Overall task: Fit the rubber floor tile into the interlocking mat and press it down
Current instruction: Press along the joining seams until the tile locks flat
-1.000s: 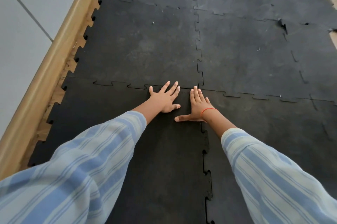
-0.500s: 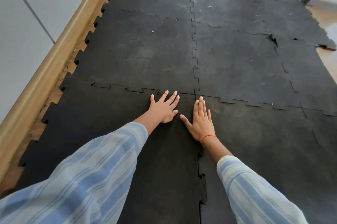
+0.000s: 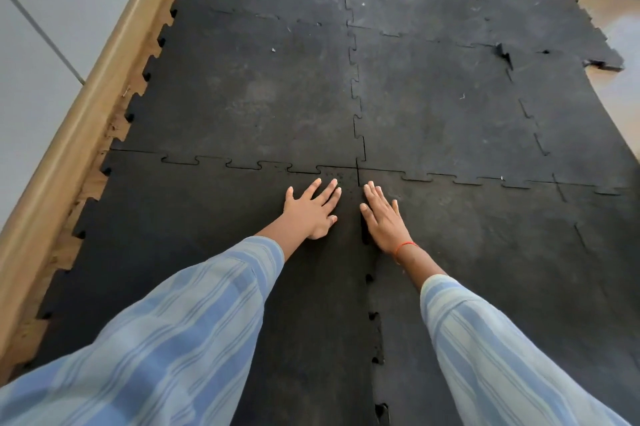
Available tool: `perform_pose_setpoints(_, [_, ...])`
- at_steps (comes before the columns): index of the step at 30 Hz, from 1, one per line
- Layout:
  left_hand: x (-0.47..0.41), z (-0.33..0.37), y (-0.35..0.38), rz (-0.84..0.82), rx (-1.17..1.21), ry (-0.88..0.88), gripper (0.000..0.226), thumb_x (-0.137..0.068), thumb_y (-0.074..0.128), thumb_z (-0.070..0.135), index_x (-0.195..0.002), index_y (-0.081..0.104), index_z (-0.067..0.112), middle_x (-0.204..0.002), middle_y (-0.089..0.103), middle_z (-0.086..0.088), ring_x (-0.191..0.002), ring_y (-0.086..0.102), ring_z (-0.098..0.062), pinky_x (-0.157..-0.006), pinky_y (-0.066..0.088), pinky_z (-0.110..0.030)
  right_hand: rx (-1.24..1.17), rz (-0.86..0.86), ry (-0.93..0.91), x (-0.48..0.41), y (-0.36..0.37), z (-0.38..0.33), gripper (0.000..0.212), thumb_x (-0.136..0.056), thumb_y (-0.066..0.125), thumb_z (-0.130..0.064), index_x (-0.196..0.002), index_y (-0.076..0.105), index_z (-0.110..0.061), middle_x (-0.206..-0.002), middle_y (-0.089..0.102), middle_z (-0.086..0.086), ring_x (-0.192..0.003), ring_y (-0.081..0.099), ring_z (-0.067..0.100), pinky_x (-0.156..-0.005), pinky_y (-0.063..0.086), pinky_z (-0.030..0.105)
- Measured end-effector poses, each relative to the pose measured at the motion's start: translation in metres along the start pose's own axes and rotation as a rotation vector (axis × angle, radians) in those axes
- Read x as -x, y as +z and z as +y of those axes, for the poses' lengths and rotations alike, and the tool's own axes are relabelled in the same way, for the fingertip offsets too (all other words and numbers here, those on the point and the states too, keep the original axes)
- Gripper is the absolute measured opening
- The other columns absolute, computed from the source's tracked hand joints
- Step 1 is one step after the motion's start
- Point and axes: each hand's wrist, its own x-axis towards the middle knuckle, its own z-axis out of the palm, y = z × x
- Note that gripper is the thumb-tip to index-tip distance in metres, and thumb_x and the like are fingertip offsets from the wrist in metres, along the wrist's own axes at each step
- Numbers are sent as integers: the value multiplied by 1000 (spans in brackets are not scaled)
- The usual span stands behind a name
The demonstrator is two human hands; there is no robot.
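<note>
A black rubber floor tile lies at the near left of the interlocking mat, its jigsaw teeth meshed with the tile beyond it. My left hand rests flat on the tile's far right corner, fingers spread. My right hand, a red thread at its wrist, lies flat on the neighbouring tile, just right of the toothed seam between the two tiles. The seam shows small gaps nearer to me. Neither hand holds anything.
A wooden skirting board and grey wall run along the mat's left edge, with bare wood floor showing between the teeth. At the far right the mat ends in a lifted, torn corner on a pale floor. Striped sleeves cover both forearms.
My right hand has turned from sideways to fingers pointing forward and shifted right, off the seam. My left hand stays flat on the same corner. The camera has moved a little.
</note>
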Motion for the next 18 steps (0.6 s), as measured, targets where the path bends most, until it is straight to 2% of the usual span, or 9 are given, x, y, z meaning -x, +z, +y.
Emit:
perform_pose_setpoints(3, [-1, -3, -1, 10, 18, 5, 61, -103, 18, 42, -151, -16, 27, -157, -28, 11, -146, -20, -19, -115, 2, -62, -166, 57, 5, -3, -9, 5, 55, -99, 46, -22, -149, 25, -11, -160, 16, 3, -148, 8, 15, -119, -1, 34])
perform_pose_setpoints(8, [1, -3, 4, 27, 27, 19, 60, -103, 18, 41, -151, -16, 27, -157, -27, 10, -146, -20, -20, -114, 1, -63, -283, 97, 72, -1, -13, 8, 58, -91, 62, -22, -143, 40, -13, -155, 30, -2, -146, 21, 15, -119, 17, 30])
perform_pose_setpoints(12, [0, -2, 11, 83, 50, 16, 59, -103, 16, 41, -151, -16, 27, -157, -27, 10, -146, -21, -20, -113, -3, -63, -254, 169, 60, -1, -9, 6, 56, -91, 61, -22, -143, 41, -15, -154, 34, 1, -145, 24, 17, -117, 19, 28])
perform_pose_setpoints(18, [0, 0, 9, 92, 51, 13, 59, -104, 17, 40, -151, -15, 27, -158, -26, 10, -147, -19, -19, -114, -1, -63, -67, 153, 53, -2, -7, 0, 50, -97, 51, -26, -144, 38, -14, -156, 30, 1, -146, 21, 16, -116, 20, 31])
